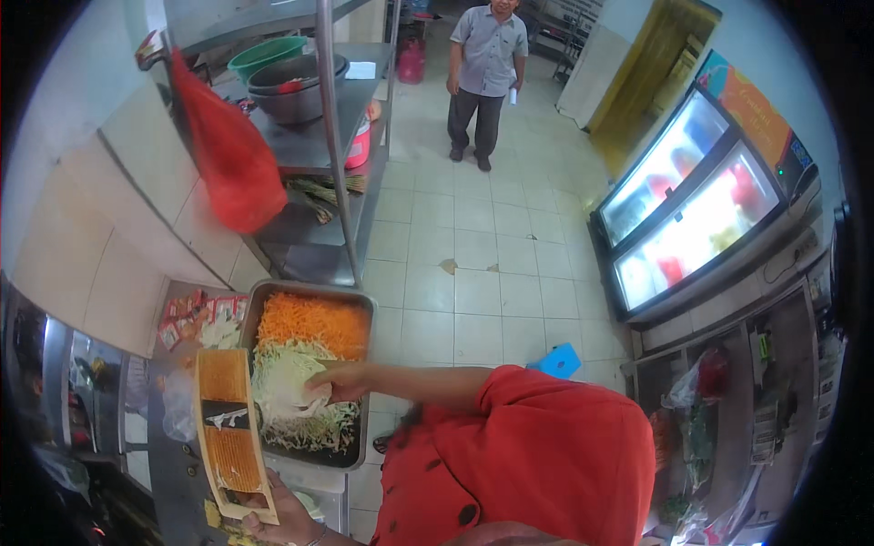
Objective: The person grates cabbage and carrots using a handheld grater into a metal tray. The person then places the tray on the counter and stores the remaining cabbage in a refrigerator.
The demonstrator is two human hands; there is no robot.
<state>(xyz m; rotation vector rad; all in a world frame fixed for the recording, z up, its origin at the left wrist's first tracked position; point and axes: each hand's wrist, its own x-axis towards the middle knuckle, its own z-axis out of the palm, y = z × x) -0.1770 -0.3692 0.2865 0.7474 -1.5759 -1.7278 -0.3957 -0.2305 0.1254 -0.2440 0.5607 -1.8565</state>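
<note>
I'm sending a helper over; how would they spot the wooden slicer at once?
Find the big metal tray holding orange shreds and pale green shreds. Along its left edge in the view, the left hand grips the lower end of the wooden slicer. Its long, pale frame with brown panels and a dark middle sets it apart from the clear plastic bag beside it.

Strong white glare from fridge

A red bag hangs beside metal shelves (1 blue stool stands on tiles).
</note>
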